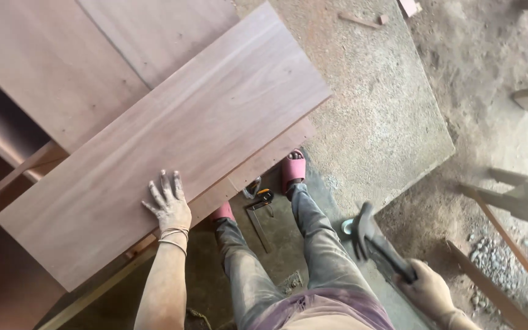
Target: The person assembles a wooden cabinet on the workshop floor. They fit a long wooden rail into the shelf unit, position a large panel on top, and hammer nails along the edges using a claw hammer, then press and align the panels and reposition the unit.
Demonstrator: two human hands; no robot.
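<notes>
At lower centre, the left hand [169, 206] lies flat, fingers spread wide, on the board [166, 140] filling mid-frame; at lower right, the right hand [429, 292] grips a hammer [377, 244].

Dusty concrete floor [374, 116]. Beside the pink sandals [293, 169]: metal square [259, 221], tape measure [266, 195]. Well beyond the sandals: wood scraps [362, 20]. Right of the sandals: gravel [496, 260]. Left of them: stacked wooden boards [172, 134].
</notes>
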